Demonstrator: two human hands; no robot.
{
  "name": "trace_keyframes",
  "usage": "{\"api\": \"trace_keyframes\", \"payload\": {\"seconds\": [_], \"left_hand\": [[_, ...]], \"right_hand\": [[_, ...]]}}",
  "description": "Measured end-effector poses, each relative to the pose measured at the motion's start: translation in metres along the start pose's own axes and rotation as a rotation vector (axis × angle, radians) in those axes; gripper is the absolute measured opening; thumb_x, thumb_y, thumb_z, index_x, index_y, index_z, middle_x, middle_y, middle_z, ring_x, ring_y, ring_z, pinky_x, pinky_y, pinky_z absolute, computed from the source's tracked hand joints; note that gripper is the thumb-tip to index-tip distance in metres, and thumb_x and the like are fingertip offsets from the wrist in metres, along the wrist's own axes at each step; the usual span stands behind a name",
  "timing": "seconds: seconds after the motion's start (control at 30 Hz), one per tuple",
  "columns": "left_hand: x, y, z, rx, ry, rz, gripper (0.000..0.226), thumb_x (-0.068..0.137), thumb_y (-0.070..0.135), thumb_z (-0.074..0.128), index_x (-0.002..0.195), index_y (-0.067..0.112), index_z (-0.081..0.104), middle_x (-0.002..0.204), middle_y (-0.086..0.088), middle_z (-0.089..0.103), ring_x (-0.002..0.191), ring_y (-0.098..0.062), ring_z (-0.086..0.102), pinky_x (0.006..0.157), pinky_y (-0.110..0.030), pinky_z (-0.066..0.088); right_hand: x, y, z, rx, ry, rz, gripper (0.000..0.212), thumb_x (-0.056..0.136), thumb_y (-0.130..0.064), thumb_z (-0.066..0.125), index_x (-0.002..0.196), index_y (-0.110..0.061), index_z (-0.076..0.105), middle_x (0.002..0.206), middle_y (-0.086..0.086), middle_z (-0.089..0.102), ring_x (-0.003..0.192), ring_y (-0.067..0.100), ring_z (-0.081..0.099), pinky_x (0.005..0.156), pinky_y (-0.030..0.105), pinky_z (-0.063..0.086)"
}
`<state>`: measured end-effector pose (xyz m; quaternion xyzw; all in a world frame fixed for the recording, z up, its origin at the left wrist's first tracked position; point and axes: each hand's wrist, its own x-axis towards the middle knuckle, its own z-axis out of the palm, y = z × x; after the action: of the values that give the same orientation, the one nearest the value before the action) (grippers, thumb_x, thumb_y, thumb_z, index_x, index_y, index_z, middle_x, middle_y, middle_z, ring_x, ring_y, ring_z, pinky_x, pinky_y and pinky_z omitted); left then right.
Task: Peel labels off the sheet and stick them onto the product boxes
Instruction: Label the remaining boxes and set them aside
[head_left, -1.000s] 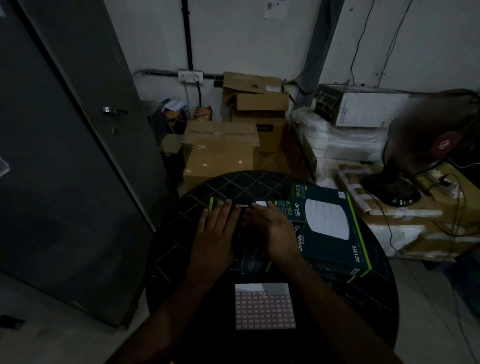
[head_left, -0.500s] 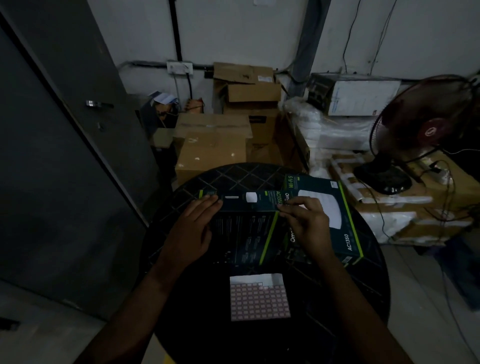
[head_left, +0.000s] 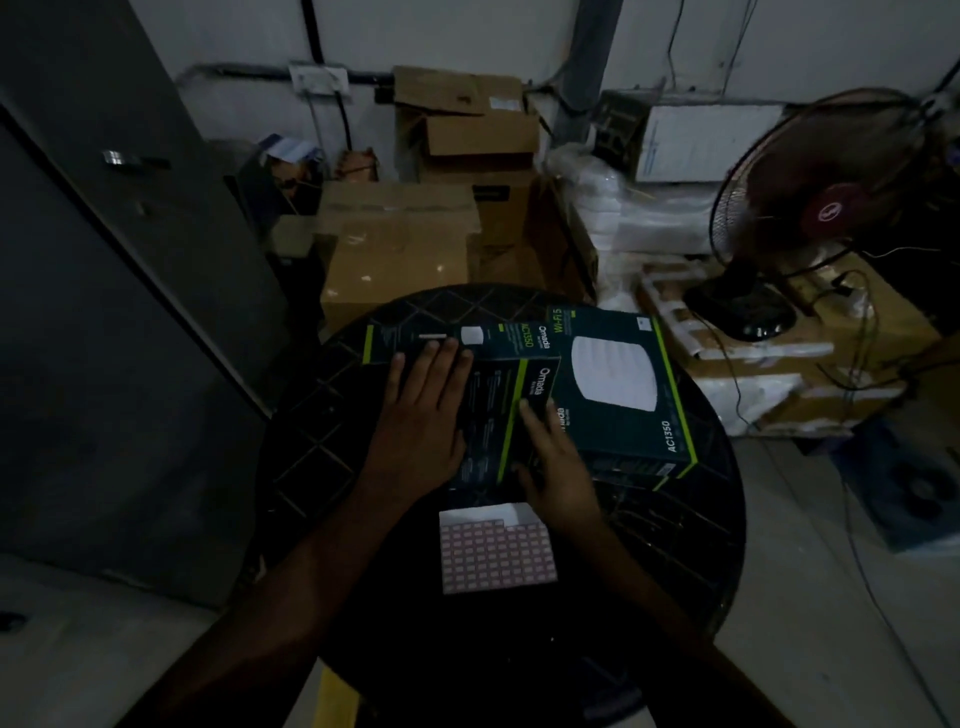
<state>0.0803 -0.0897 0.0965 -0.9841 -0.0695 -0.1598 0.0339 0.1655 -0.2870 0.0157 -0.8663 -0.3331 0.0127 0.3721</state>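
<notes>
A dark green product box (head_left: 498, 410) lies at the middle of the round black table (head_left: 311, 457), its far side face turned up toward me. My left hand (head_left: 421, 421) rests flat on its top, fingers spread toward the far edge. My right hand (head_left: 556, 462) holds the box at its near right edge, fingers on the green stripe. A second, larger product box (head_left: 623, 389) with a white disc printed on it lies to the right, touching the first. The label sheet (head_left: 496, 553), a grid of small pink labels with a bare white strip on top, lies in front of the boxes.
Brown cardboard cartons (head_left: 400, 249) are stacked behind the table. A standing fan (head_left: 826, 208) sits on cartons at the right, with cables trailing down. A grey door (head_left: 104, 312) closes off the left side. White wrapped packages (head_left: 639, 218) lie at the back right.
My left hand has slid from the box's left end onto its top. My right hand has dropped from the far right corner to the near right edge. The camera has tilted slightly.
</notes>
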Motion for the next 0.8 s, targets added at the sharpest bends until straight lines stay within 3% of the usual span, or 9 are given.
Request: {"api": "trace_keyframes", "payload": {"seconds": [0.07, 0.13, 0.2, 0.23, 0.33, 0.5, 0.67, 0.8], "left_hand": [[-0.002, -0.001, 0.000, 0.013, -0.011, 0.001, 0.095, 0.076, 0.037, 0.058, 0.156, 0.011, 0.013, 0.164, -0.009, 0.012, 0.151, -0.027, 0.009, 0.120, -0.055, 0.008], [-0.005, 0.000, 0.001, 0.054, -0.030, 0.007, 0.098, 0.075, 0.036, 0.058, 0.156, 0.011, 0.009, 0.164, -0.010, 0.007, 0.152, -0.027, 0.005, 0.119, -0.056, 0.008], [-0.009, 0.001, 0.002, 0.080, -0.041, 0.002, 0.101, 0.074, 0.035, 0.059, 0.156, 0.010, 0.007, 0.165, -0.010, 0.003, 0.152, -0.027, 0.001, 0.119, -0.056, 0.007], [-0.010, 0.003, 0.001, 0.081, -0.045, -0.002, 0.102, 0.072, 0.035, 0.059, 0.156, 0.010, 0.006, 0.165, -0.010, 0.003, 0.152, -0.027, -0.001, 0.119, -0.056, 0.006], [-0.012, 0.005, -0.001, 0.065, -0.039, -0.006, 0.105, 0.068, 0.031, 0.061, 0.156, 0.011, 0.009, 0.165, -0.008, 0.006, 0.152, -0.025, 0.000, 0.119, -0.056, 0.006], [-0.014, 0.006, -0.006, 0.042, -0.040, -0.006, 0.105, 0.066, 0.031, 0.060, 0.156, 0.012, 0.011, 0.164, -0.006, 0.009, 0.152, -0.024, 0.003, 0.120, -0.054, 0.008], [-0.020, 0.003, -0.010, -0.002, -0.054, 0.008, 0.104, 0.068, 0.033, 0.063, 0.157, 0.015, 0.011, 0.164, -0.003, 0.010, 0.152, -0.022, 0.004, 0.120, -0.051, 0.009], [-0.017, 0.000, -0.016, -0.026, -0.081, 0.019, 0.109, 0.066, 0.035, 0.069, 0.157, 0.018, 0.011, 0.164, -0.001, 0.011, 0.151, -0.021, 0.006, 0.121, -0.049, 0.008]], "right_hand": [[-0.012, 0.027, 0.025, -0.044, -0.260, 0.108, 0.085, 0.097, -0.027, 0.061, 0.154, -0.052, 0.004, 0.168, 0.002, -0.008, 0.151, 0.031, 0.016, 0.110, 0.047, 0.037], [-0.025, 0.052, 0.048, -0.144, -0.453, 0.195, 0.084, 0.097, -0.042, 0.055, 0.153, -0.051, -0.008, 0.168, 0.007, -0.005, 0.150, 0.045, 0.012, 0.111, 0.059, 0.032], [-0.041, 0.071, 0.064, -0.245, -0.554, 0.249, 0.092, 0.093, -0.051, 0.057, 0.151, -0.046, -0.014, 0.167, 0.009, 0.006, 0.150, 0.044, 0.013, 0.112, 0.061, 0.031], [-0.047, 0.075, 0.068, -0.276, -0.578, 0.289, 0.095, 0.090, -0.052, 0.062, 0.154, -0.042, -0.008, 0.166, 0.009, 0.011, 0.150, 0.040, 0.016, 0.112, 0.059, 0.032], [-0.059, 0.076, 0.070, -0.302, -0.584, 0.379, 0.096, 0.085, -0.045, 0.072, 0.159, -0.029, 0.014, 0.159, 0.008, 0.023, 0.145, 0.031, 0.022, 0.111, 0.050, 0.037], [-0.058, 0.083, 0.074, -0.318, -0.484, 0.468, 0.095, 0.085, -0.046, 0.073, 0.157, -0.015, 0.020, 0.150, 0.015, 0.031, 0.136, 0.035, 0.030, 0.106, 0.042, 0.036], [-0.054, 0.087, 0.080, -0.271, -0.518, 0.531, 0.092, 0.080, -0.036, 0.080, 0.151, -0.011, 0.029, 0.150, 0.018, 0.033, 0.135, 0.038, 0.034, 0.109, 0.045, 0.038], [-0.055, 0.088, 0.082, -0.289, -0.510, 0.543, 0.085, 0.077, -0.042, 0.081, 0.147, -0.022, 0.037, 0.148, 0.012, 0.036, 0.134, 0.035, 0.037, 0.106, 0.050, 0.040]]}}
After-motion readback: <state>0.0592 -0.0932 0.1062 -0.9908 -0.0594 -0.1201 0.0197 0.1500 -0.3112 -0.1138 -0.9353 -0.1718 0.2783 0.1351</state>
